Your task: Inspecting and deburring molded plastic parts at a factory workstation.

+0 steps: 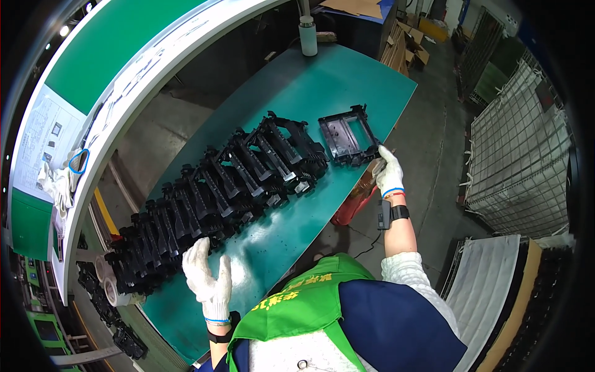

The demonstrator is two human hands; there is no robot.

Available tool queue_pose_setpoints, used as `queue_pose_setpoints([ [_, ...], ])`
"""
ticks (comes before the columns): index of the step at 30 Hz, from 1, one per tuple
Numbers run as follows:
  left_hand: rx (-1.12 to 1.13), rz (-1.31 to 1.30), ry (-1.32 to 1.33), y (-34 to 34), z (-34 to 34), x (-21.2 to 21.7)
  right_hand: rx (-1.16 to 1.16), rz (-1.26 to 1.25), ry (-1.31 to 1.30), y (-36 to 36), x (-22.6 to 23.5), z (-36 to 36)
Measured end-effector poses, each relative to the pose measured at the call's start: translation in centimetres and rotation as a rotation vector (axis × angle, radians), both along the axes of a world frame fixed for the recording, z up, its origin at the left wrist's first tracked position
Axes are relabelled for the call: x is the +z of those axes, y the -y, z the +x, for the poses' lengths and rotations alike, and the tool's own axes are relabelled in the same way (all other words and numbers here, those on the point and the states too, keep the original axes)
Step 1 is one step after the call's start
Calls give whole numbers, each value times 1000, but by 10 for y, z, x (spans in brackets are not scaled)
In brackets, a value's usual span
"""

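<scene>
A rectangular black plastic frame (339,137) with an open window lies by itself on the green table, close to its right edge. My right hand (388,172), in a white knit glove, has its fingers closed at the frame's near right corner; part of the grip is hidden. Similar black plastic parts (214,193) stand tilted against one another in a long row running down the table to the lower left. My left hand (207,277), gloved too, is raised beside the near side of this row, thumb and fingers apart, holding nothing.
The green table (365,71) carries a white bottle (308,37) at its far end. Rolls of tape (111,290) sit by the lower left of the row. A white curved rack with papers (46,136) rises at left. Wire mesh cages (514,149) stand at right.
</scene>
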State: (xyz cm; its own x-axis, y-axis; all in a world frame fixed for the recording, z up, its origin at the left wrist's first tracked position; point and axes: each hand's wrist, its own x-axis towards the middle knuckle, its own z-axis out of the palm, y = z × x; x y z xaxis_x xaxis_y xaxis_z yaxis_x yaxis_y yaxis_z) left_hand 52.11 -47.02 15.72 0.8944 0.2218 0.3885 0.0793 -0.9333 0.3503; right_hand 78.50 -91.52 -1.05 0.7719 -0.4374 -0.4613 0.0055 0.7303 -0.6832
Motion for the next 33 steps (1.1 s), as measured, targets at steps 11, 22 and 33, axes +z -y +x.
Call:
queue_pose_setpoints([
  [11, -6, -2, -5, 0, -4, -5, 276, -637, 381, 8, 65, 25],
  [22, -22, -41, -58, 9, -7, -1, 740, -1216, 391, -1, 155, 48],
  [33, -88, -21, -8, 18, -5, -4, 903, -1454, 449, -52, 117, 5],
])
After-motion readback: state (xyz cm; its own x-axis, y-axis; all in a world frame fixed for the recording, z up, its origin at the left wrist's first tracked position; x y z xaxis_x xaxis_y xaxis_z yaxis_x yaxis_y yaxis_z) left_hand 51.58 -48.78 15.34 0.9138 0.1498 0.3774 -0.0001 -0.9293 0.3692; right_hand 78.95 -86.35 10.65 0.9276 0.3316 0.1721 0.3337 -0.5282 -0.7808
